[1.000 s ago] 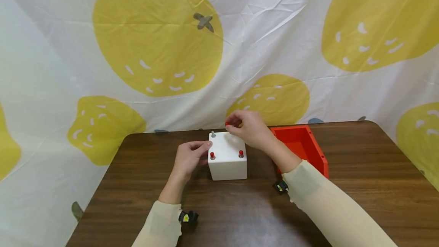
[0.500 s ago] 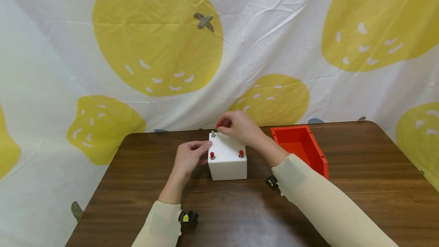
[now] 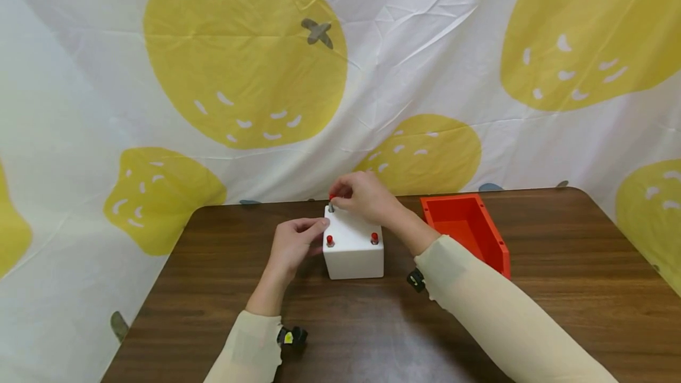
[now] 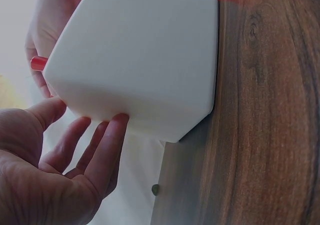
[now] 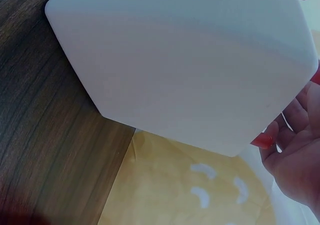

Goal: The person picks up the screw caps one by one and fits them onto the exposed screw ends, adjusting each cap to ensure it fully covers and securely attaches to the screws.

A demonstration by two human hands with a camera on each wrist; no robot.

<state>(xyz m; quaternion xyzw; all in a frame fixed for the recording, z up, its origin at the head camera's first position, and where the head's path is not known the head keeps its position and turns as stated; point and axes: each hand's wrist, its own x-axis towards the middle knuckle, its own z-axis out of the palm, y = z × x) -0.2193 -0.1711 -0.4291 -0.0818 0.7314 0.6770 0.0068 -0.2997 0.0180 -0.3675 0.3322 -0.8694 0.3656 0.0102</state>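
A white box (image 3: 353, 265) stands on the table with metal posts on its top corners. My left hand (image 3: 292, 244) rests on its left side; in the left wrist view the fingertips (image 4: 120, 119) touch that face, with the thumb at the top edge. At the far left corner my right hand (image 3: 367, 197) pinches a small red cap (image 3: 332, 197), held over the bare metal post (image 3: 331, 208). The near left cap (image 3: 330, 240) and near right cap (image 3: 375, 238) sit on their posts. Another red cap (image 5: 262, 141) shows at the far right corner in the right wrist view.
To the right of the box lies a red open bin (image 3: 492, 229), partly behind the right forearm. The brown wooden table (image 3: 213, 288) ends at the back against a white curtain (image 3: 372, 75) printed with yellow fruit.
My right hand has moved left across the box's back edge with the red cap, which now meets or hovers just above the far left post. The left hand stays in place.
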